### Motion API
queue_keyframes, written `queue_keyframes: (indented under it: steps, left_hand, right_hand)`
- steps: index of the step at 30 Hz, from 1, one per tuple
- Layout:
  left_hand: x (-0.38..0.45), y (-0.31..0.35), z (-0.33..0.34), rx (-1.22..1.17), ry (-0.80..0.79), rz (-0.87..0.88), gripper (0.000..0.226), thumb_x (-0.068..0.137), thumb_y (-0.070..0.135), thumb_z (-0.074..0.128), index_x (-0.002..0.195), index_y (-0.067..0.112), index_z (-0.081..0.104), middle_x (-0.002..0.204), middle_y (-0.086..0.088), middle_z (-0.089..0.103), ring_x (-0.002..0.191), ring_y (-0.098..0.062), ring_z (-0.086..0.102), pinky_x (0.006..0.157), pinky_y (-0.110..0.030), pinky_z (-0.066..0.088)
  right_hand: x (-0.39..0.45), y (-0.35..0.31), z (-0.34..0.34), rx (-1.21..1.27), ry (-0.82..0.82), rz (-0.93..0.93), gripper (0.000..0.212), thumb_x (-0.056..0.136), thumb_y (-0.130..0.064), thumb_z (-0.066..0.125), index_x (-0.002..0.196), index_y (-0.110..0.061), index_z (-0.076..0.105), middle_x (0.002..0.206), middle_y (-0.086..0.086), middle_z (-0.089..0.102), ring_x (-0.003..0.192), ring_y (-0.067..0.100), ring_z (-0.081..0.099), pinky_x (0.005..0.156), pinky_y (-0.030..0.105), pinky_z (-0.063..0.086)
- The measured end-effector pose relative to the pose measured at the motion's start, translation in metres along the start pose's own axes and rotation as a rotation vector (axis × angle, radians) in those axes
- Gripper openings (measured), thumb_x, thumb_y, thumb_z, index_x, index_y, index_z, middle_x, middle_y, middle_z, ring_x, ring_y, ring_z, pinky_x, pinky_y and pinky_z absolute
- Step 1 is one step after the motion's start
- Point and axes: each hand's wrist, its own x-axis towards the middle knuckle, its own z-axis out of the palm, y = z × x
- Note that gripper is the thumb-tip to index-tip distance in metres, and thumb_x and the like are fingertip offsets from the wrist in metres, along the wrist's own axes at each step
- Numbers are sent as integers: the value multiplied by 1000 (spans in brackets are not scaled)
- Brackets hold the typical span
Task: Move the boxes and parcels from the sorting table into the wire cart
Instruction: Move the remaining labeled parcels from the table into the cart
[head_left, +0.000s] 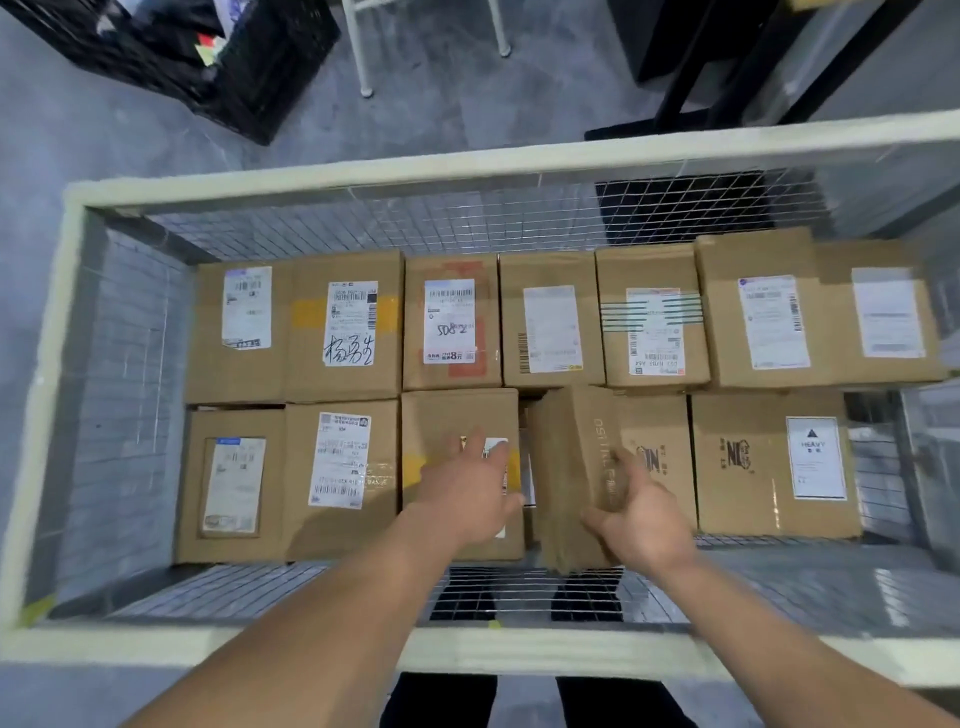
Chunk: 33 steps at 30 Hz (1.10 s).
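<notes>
The wire cart (467, 171) with a pale padded rim fills the view, and several labelled cardboard boxes lie in it in two rows. A narrow brown box (571, 467) stands tilted on edge in the near row, wedged between a box with yellow tape (457, 415) and a printed box (660, 441). My left hand (467, 483) lies flat, fingers straight, on the yellow-taped box. My right hand (639, 514) touches the tilted box's right side with spread fingers. The sorting table is out of view.
A box with a HEAVY label (774, 467) sits at the near right, with a small gap to the cart's right wall. Beyond the cart stand a black crate (218, 62), white frame legs (363, 52) and a dark stand (701, 78) on the grey floor.
</notes>
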Motion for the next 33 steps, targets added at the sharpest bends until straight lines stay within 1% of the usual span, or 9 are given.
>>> queue_keyframes:
  steps: [6, 10, 16, 19, 21, 24, 26, 29, 33]
  left_hand:
    - [23, -7, 28, 5, -18, 5, 62, 99, 42, 52, 153, 21, 29, 166, -8, -2, 148, -42, 6, 101, -52, 49]
    - [24, -11, 43, -6, 4, 18, 70, 94, 21, 61, 153, 23, 25, 165, -6, -16, 148, -43, -11, 97, -50, 54]
    - [23, -6, 34, 13, -47, 19, 78, 89, 7, 58, 156, 20, 20, 165, -6, -22, 150, -45, -15, 85, -38, 54]
    - [23, -5, 32, 36, -77, 27, 81, 88, 6, 57, 157, 20, 17, 165, -8, -24, 149, -47, -16, 93, -40, 53]
    - [24, -8, 26, 63, -129, 29, 80, 90, 9, 57, 159, 23, 17, 165, -8, -25, 150, -47, -15, 105, -45, 48]
    - [23, -14, 9, 93, -162, 31, 75, 95, 22, 59, 159, 21, 20, 167, -8, -11, 151, -43, 0, 114, -47, 39]
    - [19, -12, -2, 77, -120, 24, 76, 95, 29, 61, 158, 19, 21, 166, -9, 4, 150, -40, 9, 115, -46, 37]
    - [3, -1, -23, 62, -47, 33, 65, 95, 26, 59, 153, 14, 31, 161, -14, 18, 143, -37, 25, 104, -47, 46]
    - [-25, 19, -51, 83, 60, 72, 52, 95, 26, 56, 142, 13, 39, 148, -14, 36, 132, -32, 36, 95, -46, 49]
  right_hand:
    - [14, -7, 41, -130, -22, 4, 99, 85, -29, 77, 158, -38, 11, 128, 16, 49, 73, 21, 64, 70, 32, 55]
    - [29, -15, 61, -112, -117, -102, 99, 79, 2, 67, 159, -31, 19, 144, 9, 47, 114, 28, 61, 88, 33, 55]
    - [51, -6, 54, -36, -155, 9, 88, 80, 8, 48, 156, -34, 32, 119, 5, 69, 78, 23, 66, 47, 19, 46]
    - [51, -14, 44, -179, -244, -34, 89, 83, 8, 45, 160, -32, 26, 153, 1, 50, 125, 28, 58, 89, 29, 54]
    - [50, -19, 33, -257, -340, -27, 92, 85, 8, 43, 163, -32, 15, 165, -4, 31, 145, 26, 41, 114, 32, 41]
    - [46, -23, 17, -385, -399, -74, 91, 79, -1, 44, 153, -48, 18, 160, -1, 37, 138, 30, 48, 112, 44, 44]
    - [42, -24, 13, -412, -402, -121, 71, 78, -4, 44, 109, -67, 33, 130, 1, 47, 114, 29, 58, 95, 44, 51]
    - [29, -34, 8, -415, -389, -175, 56, 85, 0, 46, 106, -52, 39, 120, 2, 45, 98, 30, 61, 78, 35, 47]
    - [-2, -47, -16, -447, -330, -200, 59, 92, 0, 45, 150, -12, 37, 160, 19, 31, 135, 33, 50, 104, 32, 44]
